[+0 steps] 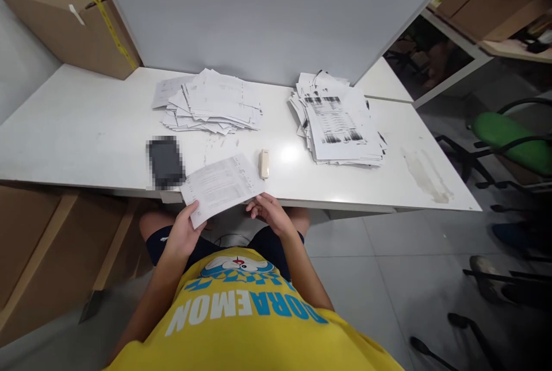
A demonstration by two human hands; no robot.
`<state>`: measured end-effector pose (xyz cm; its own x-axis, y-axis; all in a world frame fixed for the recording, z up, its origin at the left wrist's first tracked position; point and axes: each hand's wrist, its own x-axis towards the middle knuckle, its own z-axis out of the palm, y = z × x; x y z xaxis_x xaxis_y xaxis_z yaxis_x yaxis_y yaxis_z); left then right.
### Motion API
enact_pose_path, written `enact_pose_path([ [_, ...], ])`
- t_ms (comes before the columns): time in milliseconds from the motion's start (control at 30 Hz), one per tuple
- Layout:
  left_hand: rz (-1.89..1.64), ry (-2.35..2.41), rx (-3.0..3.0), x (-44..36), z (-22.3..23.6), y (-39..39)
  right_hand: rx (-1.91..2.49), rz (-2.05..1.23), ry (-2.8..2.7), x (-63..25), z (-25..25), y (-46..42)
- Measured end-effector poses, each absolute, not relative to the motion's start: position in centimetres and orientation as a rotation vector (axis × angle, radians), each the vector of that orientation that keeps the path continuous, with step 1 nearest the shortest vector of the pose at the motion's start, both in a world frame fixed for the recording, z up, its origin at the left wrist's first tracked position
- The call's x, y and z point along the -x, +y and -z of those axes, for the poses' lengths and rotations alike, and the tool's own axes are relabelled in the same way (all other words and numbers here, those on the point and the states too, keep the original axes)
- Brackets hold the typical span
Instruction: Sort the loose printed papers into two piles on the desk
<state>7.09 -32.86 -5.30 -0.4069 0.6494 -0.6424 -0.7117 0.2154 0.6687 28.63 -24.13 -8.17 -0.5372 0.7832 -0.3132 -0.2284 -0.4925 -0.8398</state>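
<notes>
One printed sheet [222, 188] | left hand [185, 227]: grip pinching its edge | right hand [272, 214]: grip unclear (beside right corner)

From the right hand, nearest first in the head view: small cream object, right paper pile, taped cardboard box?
1. Small cream object: just beyond the right hand.
2. Right paper pile: farther back, right.
3. Taped cardboard box: back left.

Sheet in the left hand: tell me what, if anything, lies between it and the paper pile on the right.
A small beige block on the table lies between the sheet and that pile; nothing else visible does.
</notes>
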Motion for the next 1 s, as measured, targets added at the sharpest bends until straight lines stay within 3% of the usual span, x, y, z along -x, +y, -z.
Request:
enact_pose_path([
  [433, -1.325, 1.303, -0.046, -4.2, 8.8, -37.0, 1.021, -2.032, -0.829, -29.7, 7.4, -25.9],
  [1000, -1.259, 1.199, -0.896, -11.5, 7.9, -30.9, 1.523, -1.48, -0.795, -39.3, 7.6, -26.9],
])
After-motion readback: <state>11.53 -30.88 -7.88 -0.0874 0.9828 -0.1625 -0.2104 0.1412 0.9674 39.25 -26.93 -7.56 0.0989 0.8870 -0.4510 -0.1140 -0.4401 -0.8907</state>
